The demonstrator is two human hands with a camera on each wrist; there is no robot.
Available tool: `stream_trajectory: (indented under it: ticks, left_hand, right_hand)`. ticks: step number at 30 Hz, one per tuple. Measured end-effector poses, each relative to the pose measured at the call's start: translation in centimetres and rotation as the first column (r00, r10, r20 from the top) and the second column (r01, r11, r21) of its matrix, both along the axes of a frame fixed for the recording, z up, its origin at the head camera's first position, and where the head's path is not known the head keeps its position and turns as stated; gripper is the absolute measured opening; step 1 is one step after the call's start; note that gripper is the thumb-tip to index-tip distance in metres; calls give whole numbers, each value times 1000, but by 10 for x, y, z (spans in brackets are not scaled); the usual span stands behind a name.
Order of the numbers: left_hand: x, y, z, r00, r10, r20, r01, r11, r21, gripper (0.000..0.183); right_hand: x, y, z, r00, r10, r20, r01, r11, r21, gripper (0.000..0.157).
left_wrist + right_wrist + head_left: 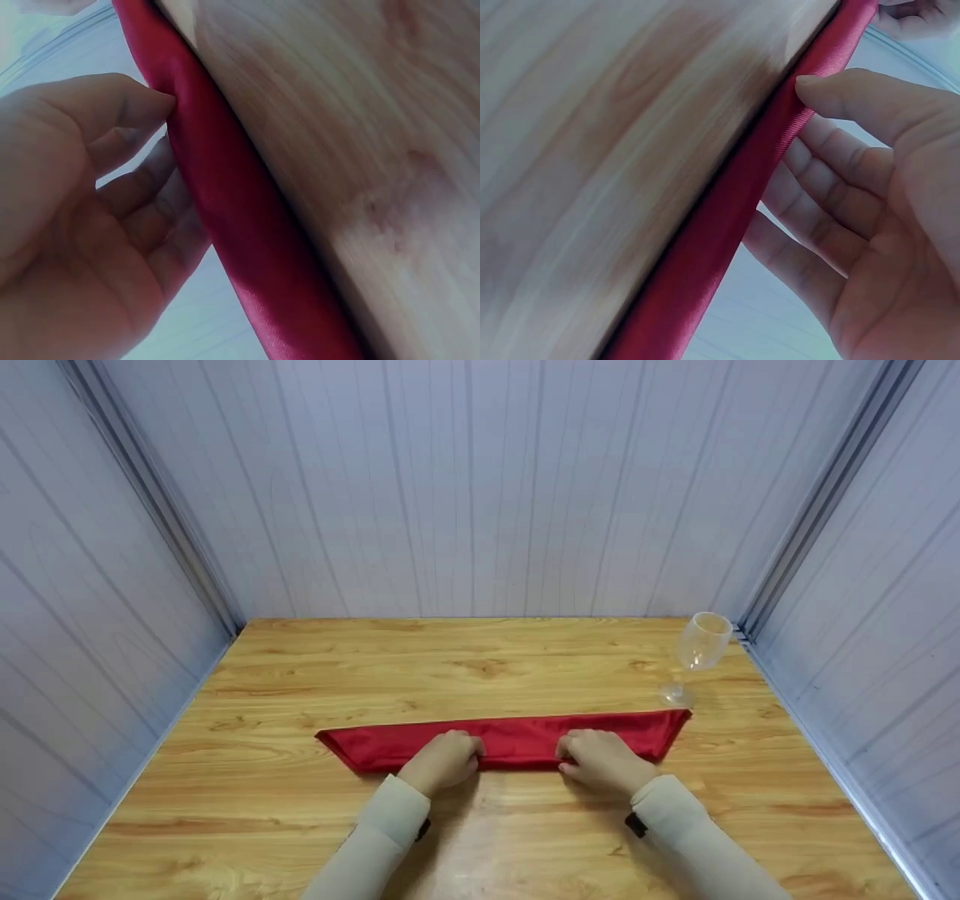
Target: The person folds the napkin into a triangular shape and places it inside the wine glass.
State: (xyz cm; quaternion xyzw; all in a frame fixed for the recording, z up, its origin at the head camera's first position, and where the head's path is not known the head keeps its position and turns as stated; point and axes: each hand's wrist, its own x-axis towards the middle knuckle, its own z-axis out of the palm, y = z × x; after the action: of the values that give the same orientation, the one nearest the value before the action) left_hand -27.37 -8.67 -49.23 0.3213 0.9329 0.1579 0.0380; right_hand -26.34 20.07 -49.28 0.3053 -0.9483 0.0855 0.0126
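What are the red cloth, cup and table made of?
Cloth: smooth, satiny fabric, maybe polyester; it shines softly.
Cup: clear, smooth glass or plastic; you see through it.
Table: wood or wood-look laminate, slightly glossy; it shows grain, reflects light.

Head view bright, even; glare on lower tabletop (pixel 487 840), soft shadows beside sleeves (pixel 371 840). Wrist views dimmer, bluish, tabletop grain blurred; faint sheen along red cloth (pixel 229 176).

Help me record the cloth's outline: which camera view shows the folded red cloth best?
The head view: it shows the folded red cloth end to end, though the left hand and right hand hide parts of its near edge. Each wrist view shows only a close strip of it.
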Motion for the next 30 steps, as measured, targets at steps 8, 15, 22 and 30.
stream_trajectory:
  ticks: [8, 15, 22, 30]
  left_hand:
    - [-6, 5, -2, 998, 57, -1, -57, 998, 0, 13]
    - [-11, 8, -1, 989, 143, 37, -143, 990, -11, 6]
    - [-13, 8, 1, 987, 153, 39, -153, 988, -14, 6]
    - [-9, 6, -3, 992, 127, -17, -127, 992, -7, 7]
  right_hand:
    - [0, 0, -1, 1000, 8, -23, -8, 1000, 10, 8]
    - [2, 0, -1, 1000, -3, -31, 3, 1000, 4, 7]
    - [2, 0, 0, 999, 13, -46, -13, 1000, -8, 6]
    - [-4, -2, 1, 997, 47, -56, -47, 999, 12, 7]
